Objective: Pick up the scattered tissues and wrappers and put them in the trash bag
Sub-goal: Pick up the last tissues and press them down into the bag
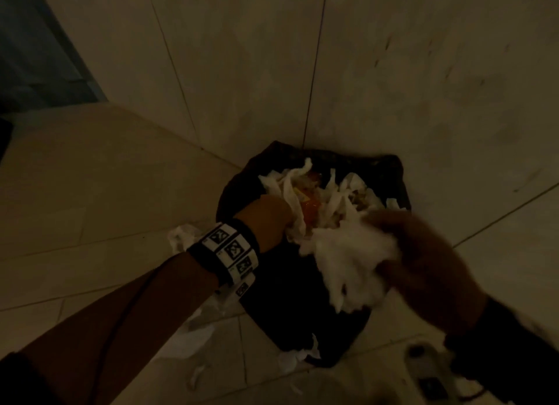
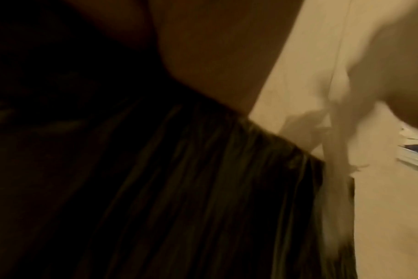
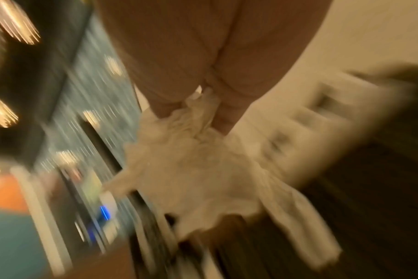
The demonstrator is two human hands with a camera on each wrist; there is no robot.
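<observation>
Lower right of the head view: a wad of white tissue [image 1: 348, 262] is being carried by the right hand [image 1: 423, 271]; fingers are curled round it, pinching it against the thumb, as the right wrist view also shows [image 3: 193, 169]; hand is motion-blurred, so finer finger detail cannot be told. Loose tails are hanging off the wad toward the lower edge of the frame.

Centre: the trash bag [image 1: 305, 323], black, is being held at its left rim by the left hand [image 1: 266, 220]; its fingers are hidden behind the tissue in the bag, so whether they are pinching or spread cannot be told. The left wrist view is showing only dark pleated plastic [image 2: 203, 188].

Judgement on the step: the wad is being brought over the mouth; release is best delayed until the whole wad, tails included, is being held inside the rim line, since the bag is already looking heaped with tissues [image 1: 329, 192] and something orange [image 1: 311, 208]; a light push down is likely being called for, or pieces could spill back out. The rim should be kept pulled wide.

Left and lower centre: scattered tissues [image 1: 187, 341] are lying on the tiled floor [image 1: 90, 208] beside the bag; more pickups are judged outstanding.

Upper frame: tiled wall [image 1: 393, 71] behind.
</observation>
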